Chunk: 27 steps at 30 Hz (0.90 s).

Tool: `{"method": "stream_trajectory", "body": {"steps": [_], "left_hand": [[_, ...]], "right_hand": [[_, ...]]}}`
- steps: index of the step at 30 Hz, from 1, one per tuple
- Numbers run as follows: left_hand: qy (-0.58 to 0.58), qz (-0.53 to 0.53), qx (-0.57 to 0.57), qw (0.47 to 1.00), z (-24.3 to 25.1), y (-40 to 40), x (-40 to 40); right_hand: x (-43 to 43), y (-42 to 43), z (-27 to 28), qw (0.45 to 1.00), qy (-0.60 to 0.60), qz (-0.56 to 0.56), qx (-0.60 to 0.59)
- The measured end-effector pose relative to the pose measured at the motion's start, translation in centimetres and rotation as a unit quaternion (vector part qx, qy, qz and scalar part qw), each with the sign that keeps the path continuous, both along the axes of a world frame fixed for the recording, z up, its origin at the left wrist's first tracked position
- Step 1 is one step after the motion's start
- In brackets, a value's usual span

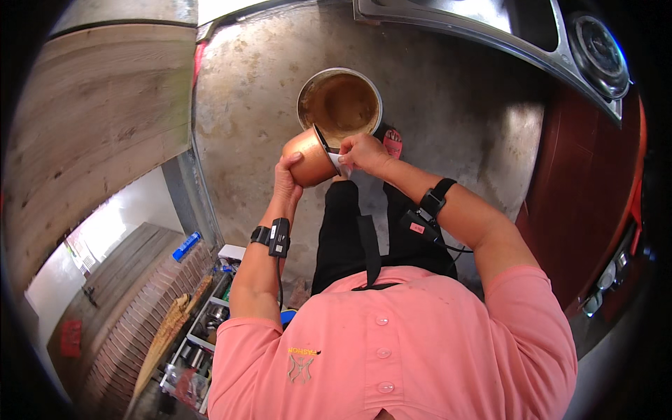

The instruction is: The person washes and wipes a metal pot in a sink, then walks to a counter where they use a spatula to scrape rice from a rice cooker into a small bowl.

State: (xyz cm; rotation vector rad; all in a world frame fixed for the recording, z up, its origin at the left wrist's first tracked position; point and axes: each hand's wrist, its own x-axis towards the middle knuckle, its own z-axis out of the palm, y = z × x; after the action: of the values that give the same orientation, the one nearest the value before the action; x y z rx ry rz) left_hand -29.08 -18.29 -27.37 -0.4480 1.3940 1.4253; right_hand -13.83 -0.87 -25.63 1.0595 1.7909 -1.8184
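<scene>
My left hand [290, 170] grips a copper-coloured round pot [310, 157] from below and the side. The pot is tilted on its side, its dark rim facing right, and its inside is mostly hidden. At that rim, my right hand [362, 152] pinches a white flat piece [334, 159] that reaches into the mouth of the pot; its exact kind cannot be told. Just beyond both hands, a wide round metal basin [380, 105] stands on the floor, with brown, murky contents or residue inside.
A steel sink [462, 31] and a gas burner [601, 50] lie at the upper right, above a dark red cabinet [577, 194]. Wooden boards [105, 100] stand at the left. Shelves of small items [202, 336] and a yellowish bundle [163, 336] are at the lower left.
</scene>
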Motion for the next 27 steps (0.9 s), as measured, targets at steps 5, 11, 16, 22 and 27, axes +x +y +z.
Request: {"method": "stream_trajectory", "body": {"steps": [5, 11, 16, 22, 27], "left_hand": [[-0.033, -0.041, -0.032, 0.998, -4.8, 3.7, -2.1], [-0.021, -0.072, -0.086, 0.993, -8.9, 5.3, -4.2], [-0.068, -0.098, -0.133, 0.984, -8.5, 7.0, -5.5], [-0.101, -0.103, -0.163, 0.976, -7.7, 8.2, -6.2], [-0.156, -0.093, -0.096, 0.979, -7.4, 6.3, -7.5]], "right_hand": [[-1.5, 2.2, -5.3, 0.998, -0.042, -0.036, 0.040], [-1.4, 3.4, -7.7, 0.988, -0.080, -0.066, 0.117], [0.5, 3.6, -11.1, 0.979, -0.130, -0.074, 0.141], [1.5, 5.4, -12.7, 0.987, -0.028, -0.151, -0.037], [-0.8, 6.9, -10.5, 0.938, 0.004, -0.113, -0.327]]}}
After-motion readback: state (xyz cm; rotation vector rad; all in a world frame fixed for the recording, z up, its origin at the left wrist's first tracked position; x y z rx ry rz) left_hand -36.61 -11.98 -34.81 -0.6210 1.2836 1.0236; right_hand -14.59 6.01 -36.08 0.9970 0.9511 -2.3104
